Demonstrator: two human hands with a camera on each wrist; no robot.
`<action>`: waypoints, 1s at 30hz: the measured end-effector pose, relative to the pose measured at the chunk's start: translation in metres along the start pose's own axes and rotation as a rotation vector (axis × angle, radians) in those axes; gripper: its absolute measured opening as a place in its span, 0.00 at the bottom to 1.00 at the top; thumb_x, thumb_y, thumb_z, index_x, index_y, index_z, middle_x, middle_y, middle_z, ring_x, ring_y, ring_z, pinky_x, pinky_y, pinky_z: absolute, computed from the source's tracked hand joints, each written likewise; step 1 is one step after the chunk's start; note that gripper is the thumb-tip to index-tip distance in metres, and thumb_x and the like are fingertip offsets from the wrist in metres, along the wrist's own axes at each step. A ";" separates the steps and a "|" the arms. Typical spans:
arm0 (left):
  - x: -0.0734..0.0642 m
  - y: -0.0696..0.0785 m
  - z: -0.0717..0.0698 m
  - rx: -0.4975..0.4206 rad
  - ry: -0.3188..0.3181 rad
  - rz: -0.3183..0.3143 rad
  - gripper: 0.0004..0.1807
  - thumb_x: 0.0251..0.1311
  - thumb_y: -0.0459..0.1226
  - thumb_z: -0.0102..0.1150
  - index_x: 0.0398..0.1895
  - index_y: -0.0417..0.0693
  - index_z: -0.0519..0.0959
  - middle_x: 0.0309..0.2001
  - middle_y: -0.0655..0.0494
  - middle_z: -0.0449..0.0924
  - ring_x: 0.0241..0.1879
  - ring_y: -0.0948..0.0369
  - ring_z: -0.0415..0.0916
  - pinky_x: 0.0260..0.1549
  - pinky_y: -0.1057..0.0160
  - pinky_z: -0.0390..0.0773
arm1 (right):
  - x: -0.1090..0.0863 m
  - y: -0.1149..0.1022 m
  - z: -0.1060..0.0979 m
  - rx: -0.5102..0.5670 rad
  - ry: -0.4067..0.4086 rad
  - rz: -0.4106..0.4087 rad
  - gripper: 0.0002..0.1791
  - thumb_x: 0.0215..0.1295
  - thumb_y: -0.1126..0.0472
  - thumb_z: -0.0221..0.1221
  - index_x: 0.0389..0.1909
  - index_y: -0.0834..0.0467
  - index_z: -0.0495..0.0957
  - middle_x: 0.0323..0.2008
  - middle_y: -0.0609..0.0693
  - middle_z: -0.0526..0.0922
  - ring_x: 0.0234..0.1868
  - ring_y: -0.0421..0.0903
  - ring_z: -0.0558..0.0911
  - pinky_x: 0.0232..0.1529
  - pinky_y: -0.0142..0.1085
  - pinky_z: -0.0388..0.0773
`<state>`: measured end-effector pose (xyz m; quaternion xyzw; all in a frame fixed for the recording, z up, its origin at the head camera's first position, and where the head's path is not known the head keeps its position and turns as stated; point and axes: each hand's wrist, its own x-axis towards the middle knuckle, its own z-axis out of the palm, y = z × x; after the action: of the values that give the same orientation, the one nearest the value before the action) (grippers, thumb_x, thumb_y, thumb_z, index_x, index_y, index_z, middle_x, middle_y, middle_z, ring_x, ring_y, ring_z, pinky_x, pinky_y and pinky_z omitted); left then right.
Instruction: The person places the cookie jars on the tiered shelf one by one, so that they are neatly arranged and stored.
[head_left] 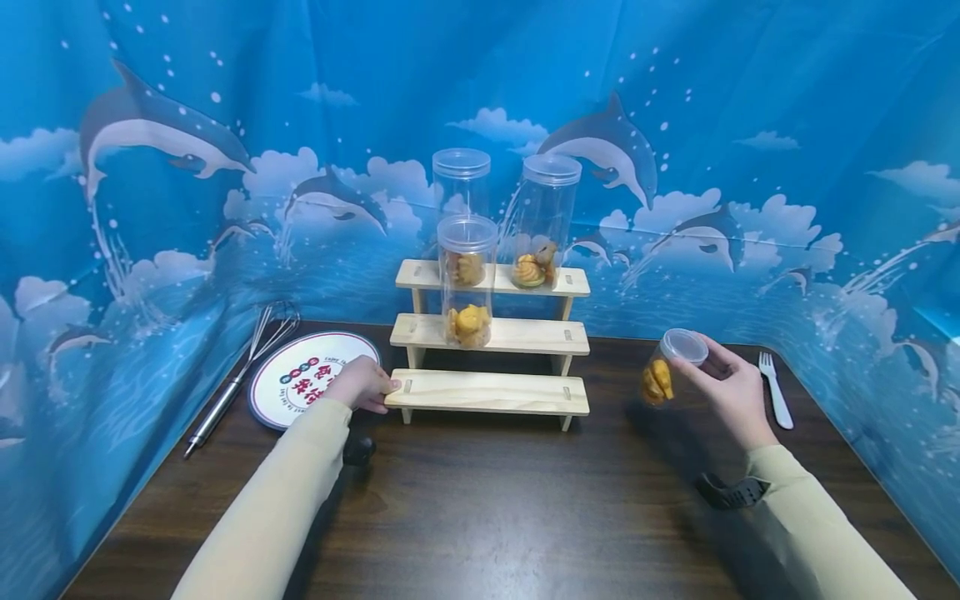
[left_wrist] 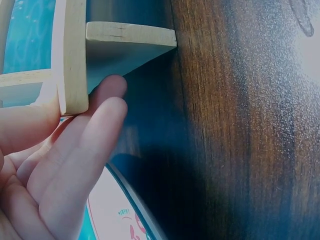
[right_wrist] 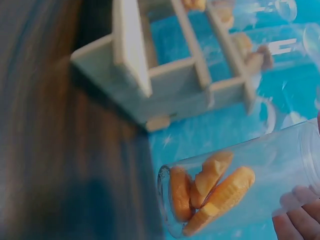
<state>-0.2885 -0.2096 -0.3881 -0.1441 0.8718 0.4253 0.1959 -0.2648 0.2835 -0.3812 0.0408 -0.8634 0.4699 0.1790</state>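
My left hand [head_left: 362, 384] pinches the left end of the lowest step of a three-step wooden display stand [head_left: 487, 392], thumb above and fingers underneath in the left wrist view. My right hand [head_left: 731, 387] grips a clear lidded jar [right_wrist: 270, 165] near its lid, to the right of the stand. Golden-brown bread-like pieces [right_wrist: 220, 187] lie at the bottom of this jar, which is slightly tilted and appears off the table. Two similar jars stand on the top step, a left jar [head_left: 461, 175] and a right jar [head_left: 550, 217]. Another jar [head_left: 467, 275] stands on the middle step.
A white plate [head_left: 288, 400] with a dark blue rim and red lettering lies left of the stand. Beside it is a metal whisk [head_left: 225, 408]. To the right of my right hand lies a white-handled fork [head_left: 776, 392]. Blue dolphin-print cloth [head_left: 480, 75] surrounds the dark wooden table [head_left: 487, 508].
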 end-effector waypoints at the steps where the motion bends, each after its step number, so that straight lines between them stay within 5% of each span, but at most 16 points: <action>1: 0.000 0.000 0.000 0.000 0.000 -0.001 0.14 0.65 0.32 0.55 0.45 0.25 0.75 0.28 0.46 0.79 0.24 0.60 0.79 0.30 0.64 0.85 | 0.001 -0.006 0.002 0.012 -0.002 -0.008 0.33 0.61 0.52 0.63 0.65 0.57 0.68 0.59 0.62 0.74 0.53 0.36 0.78 0.43 0.16 0.75; 7: 0.002 -0.002 0.000 -0.004 0.004 -0.005 0.14 0.65 0.32 0.55 0.45 0.25 0.75 0.27 0.45 0.79 0.24 0.59 0.79 0.29 0.64 0.85 | 0.011 -0.034 0.011 0.092 -0.006 -0.071 0.32 0.61 0.55 0.64 0.65 0.58 0.68 0.59 0.60 0.75 0.49 0.26 0.76 0.45 0.17 0.75; 30: 0.008 -0.002 -0.001 0.019 0.022 -0.038 0.13 0.65 0.33 0.56 0.45 0.28 0.75 0.30 0.44 0.78 0.25 0.58 0.79 0.27 0.66 0.84 | 0.040 -0.096 0.078 0.273 -0.076 -0.146 0.31 0.58 0.52 0.66 0.63 0.56 0.71 0.57 0.55 0.78 0.56 0.46 0.79 0.52 0.29 0.78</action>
<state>-0.2946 -0.2121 -0.3927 -0.1636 0.8750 0.4114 0.1957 -0.3000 0.1699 -0.3289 0.1449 -0.7926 0.5666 0.1727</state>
